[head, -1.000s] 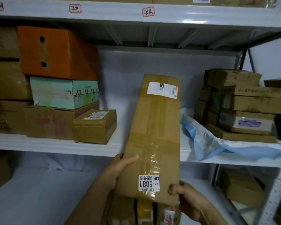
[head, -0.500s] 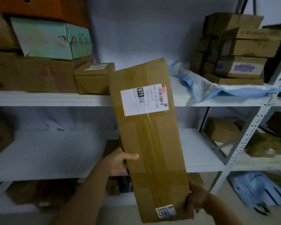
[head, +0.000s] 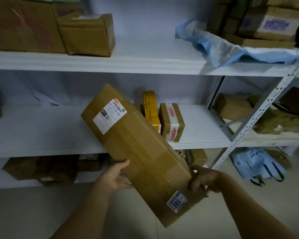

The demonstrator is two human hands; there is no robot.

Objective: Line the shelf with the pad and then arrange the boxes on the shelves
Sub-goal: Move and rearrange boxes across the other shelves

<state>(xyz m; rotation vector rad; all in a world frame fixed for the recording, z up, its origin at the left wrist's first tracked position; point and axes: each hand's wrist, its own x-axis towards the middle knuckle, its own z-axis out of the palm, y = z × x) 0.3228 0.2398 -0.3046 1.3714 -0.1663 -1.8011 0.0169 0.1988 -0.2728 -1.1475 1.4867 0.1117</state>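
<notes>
Since half a second ago we have tipped the long box (head: 141,152) over toward the left and brought it lower; it no longer stands nearly upright before the upper shelf but slants across the front edge of the middle shelf (head: 41,131). Our view has dropped with it, so the orange box and most of the green one have gone out of sight at the top.

Nearest us, our left hand (head: 116,176) grips the box's left edge, thumb on the top face and fingers curled underneath. Our right hand (head: 204,181) clasps the right edge close to the near end, just above the sticker (head: 177,201) that reads 5081. The box is carried clear of the floor (head: 41,213), its near end low and its far end, with the white shipping label (head: 110,115), raised over the middle shelf.

Behind the box, on that white-lined shelf, a yellow-taped parcel (head: 151,109) stands just beside a small brown box (head: 172,121) with red-printed tape. Under it, the bottom shelf holds dark cartons (head: 41,168). To the right, past the perforated upright (head: 259,114), blue bags (head: 255,164) lie on the floor.

Farthest up, the top shelf carries a brown carton (head: 88,34) on the left and a crumpled blue sheet (head: 223,47) under stacked boxes (head: 269,23) on the right.
</notes>
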